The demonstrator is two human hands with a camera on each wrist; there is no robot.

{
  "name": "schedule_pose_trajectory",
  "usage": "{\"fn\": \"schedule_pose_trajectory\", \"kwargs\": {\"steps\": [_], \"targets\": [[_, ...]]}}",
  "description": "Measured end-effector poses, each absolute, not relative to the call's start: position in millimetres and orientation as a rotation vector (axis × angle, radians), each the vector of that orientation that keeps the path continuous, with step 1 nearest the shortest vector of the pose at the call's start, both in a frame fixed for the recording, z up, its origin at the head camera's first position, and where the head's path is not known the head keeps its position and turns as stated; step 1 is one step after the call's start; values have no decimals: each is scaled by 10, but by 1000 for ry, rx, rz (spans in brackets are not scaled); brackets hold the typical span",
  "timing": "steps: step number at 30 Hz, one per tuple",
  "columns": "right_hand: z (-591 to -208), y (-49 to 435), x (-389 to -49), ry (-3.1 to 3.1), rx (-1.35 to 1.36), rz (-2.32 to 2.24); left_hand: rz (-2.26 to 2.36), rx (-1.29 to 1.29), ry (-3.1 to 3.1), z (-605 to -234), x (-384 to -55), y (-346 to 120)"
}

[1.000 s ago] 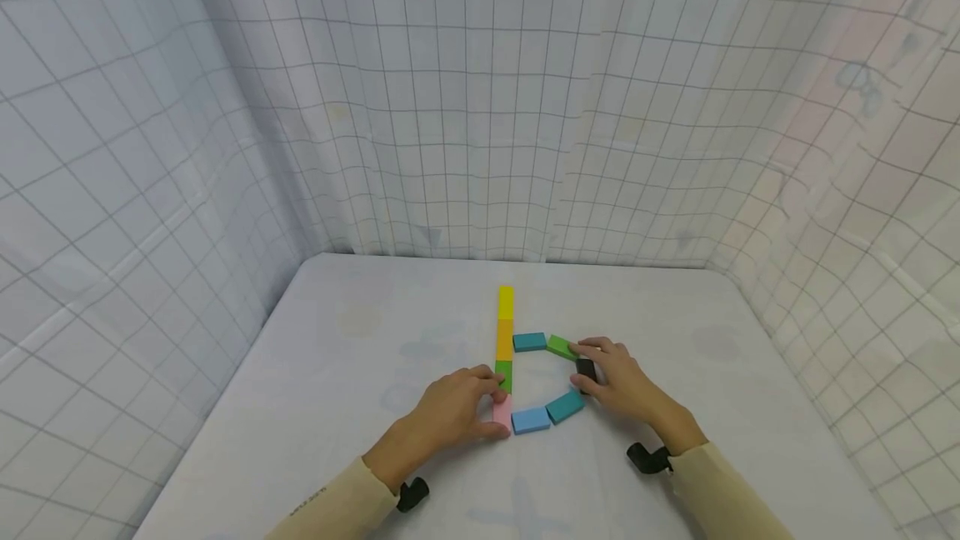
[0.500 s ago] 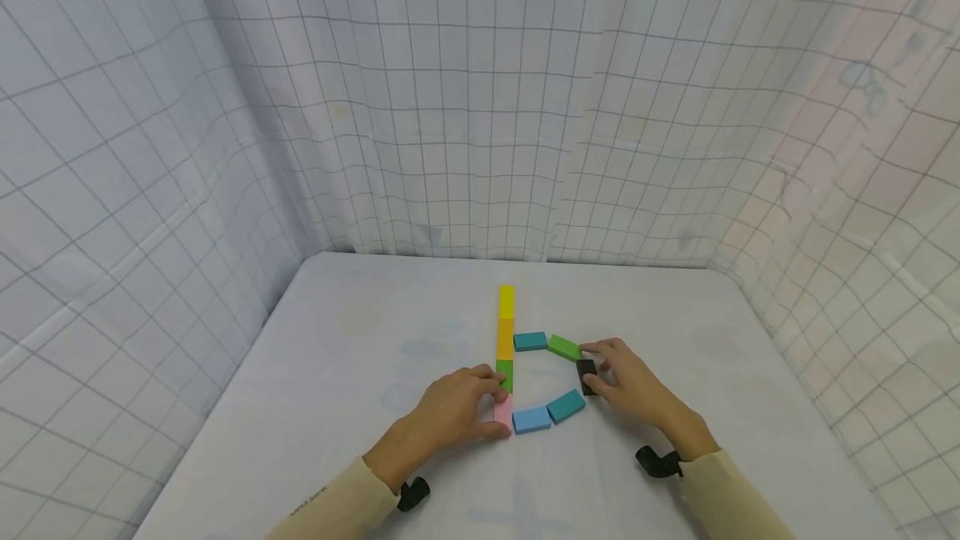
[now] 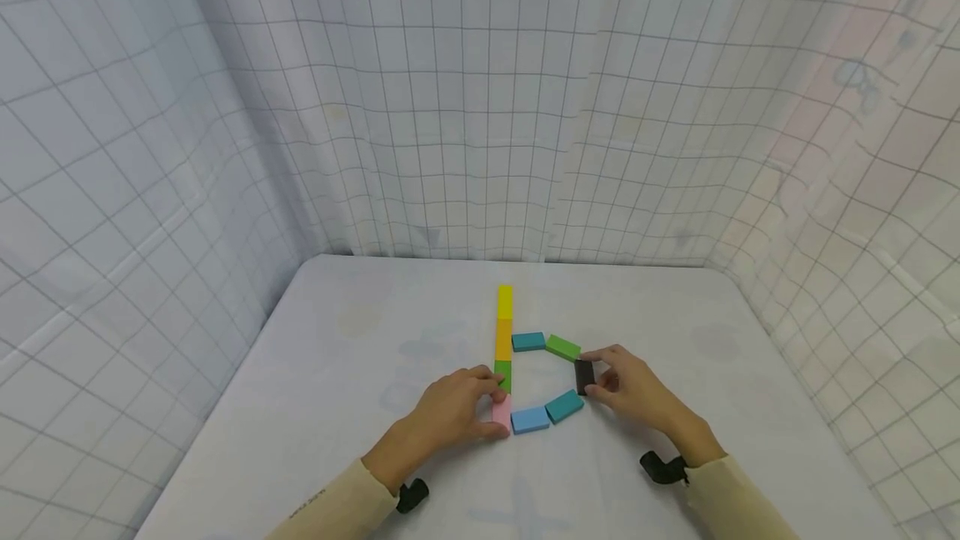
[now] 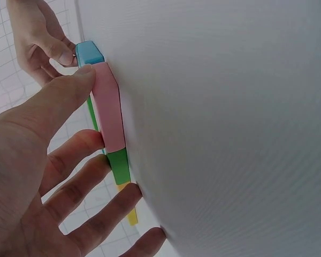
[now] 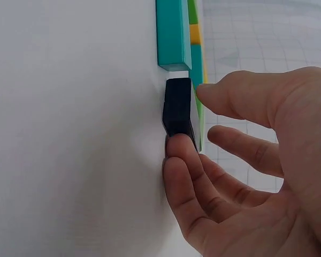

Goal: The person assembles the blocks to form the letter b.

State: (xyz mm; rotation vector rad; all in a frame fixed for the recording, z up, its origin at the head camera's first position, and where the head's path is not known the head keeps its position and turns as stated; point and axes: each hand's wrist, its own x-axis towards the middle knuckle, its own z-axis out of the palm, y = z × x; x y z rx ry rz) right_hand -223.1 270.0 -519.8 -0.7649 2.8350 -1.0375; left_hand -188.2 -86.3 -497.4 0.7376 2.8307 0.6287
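Note:
My left hand (image 3: 457, 411) holds a pink block (image 3: 502, 411) by its ends, between thumb and index finger. The other fingers spread beside it in the left wrist view. Above the pink block, a green block (image 3: 505, 373), an orange block (image 3: 503, 340) and a yellow block (image 3: 506, 302) continue a straight column. My right hand (image 3: 633, 386) has thumb and fingertips at opposite ends of a black block (image 3: 584, 377). In the right wrist view a small gap separates the black block from a teal block (image 5: 173, 35).
A curve of blocks bows right from the column: a second teal block (image 3: 528, 342), a light green block (image 3: 563, 347), the black one, the first teal block and a light blue block (image 3: 530, 420). Grid-patterned curtains (image 3: 480, 107) surround the white table (image 3: 360, 315).
My right hand shifts slightly right and down, its thumb moving off the black block's top to its near end. The black block is slightly straighter. My left hand stays put.

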Motion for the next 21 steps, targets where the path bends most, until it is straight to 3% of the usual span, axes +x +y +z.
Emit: {"fn": "schedule_pose_trajectory", "kwargs": {"steps": [21], "targets": [[-5198,2631,-2224,2836,-760,-1041,632,726,2829,-4959,-1869,-860]]}}
